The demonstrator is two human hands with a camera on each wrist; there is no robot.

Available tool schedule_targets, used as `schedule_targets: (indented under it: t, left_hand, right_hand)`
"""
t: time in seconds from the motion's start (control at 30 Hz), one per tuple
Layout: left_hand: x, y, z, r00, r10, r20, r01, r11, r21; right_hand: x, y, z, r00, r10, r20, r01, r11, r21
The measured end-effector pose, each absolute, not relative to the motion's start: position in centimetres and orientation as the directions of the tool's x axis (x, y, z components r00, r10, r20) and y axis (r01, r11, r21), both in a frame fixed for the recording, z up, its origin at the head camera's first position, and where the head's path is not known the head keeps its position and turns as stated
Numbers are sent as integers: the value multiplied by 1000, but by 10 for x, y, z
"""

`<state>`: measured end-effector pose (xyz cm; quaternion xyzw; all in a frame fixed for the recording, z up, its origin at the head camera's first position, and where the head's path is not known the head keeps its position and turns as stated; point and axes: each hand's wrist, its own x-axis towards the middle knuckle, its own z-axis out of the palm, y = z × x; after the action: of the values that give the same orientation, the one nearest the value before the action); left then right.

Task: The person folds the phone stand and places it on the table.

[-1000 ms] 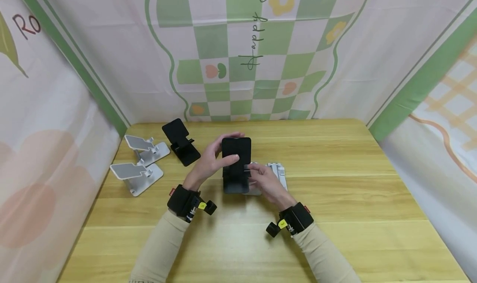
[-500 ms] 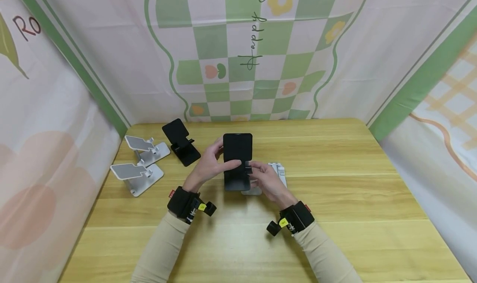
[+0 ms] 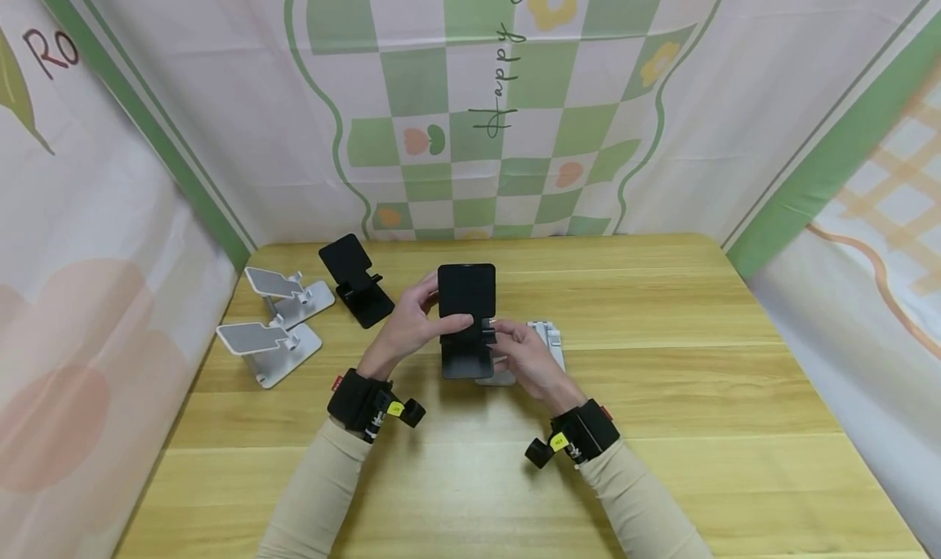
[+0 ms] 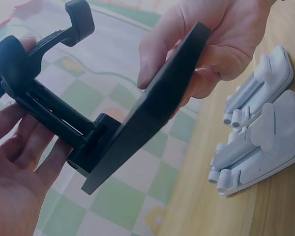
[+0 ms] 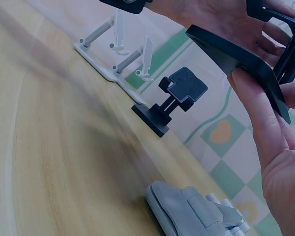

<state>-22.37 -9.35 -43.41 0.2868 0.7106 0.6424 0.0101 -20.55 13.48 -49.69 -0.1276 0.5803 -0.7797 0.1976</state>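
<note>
An unfolded black phone stand (image 3: 467,289) is held up over the middle of the table between both hands. My left hand (image 3: 412,330) grips it from the left, thumb across its front near the joint and fingers behind the back plate. From the right, my right hand (image 3: 532,361) pinches the stand's base; in the right wrist view the index finger (image 5: 255,103) lies along the underside of that base. The left wrist view shows the stand's twin-bar arm (image 4: 54,113) raised between base and back plate. Folded white phone stands (image 4: 265,142) lie below, partly hidden by my right hand in the head view.
On the left of the table stand two unfolded white phone stands (image 3: 283,355), side by side. Another unfolded black phone stand (image 3: 356,285) is just right of them, near the back edge. A patterned cloth (image 3: 478,93) hangs behind the wooden table (image 3: 662,395).
The held stand has lifted slightly and its back plate has changed tilt. My left fingers have slid from its top edge down to its left side. Little differs over the last half second.
</note>
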Motion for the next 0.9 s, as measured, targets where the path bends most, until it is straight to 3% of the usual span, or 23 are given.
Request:
schedule_targets:
  t: [0.9]
  left_hand:
    - [-222,-99,-442,-877,324,355,401,88,912]
  right_hand:
    - [-205,127,-498,-866,-496,-58,203,-243,-949]
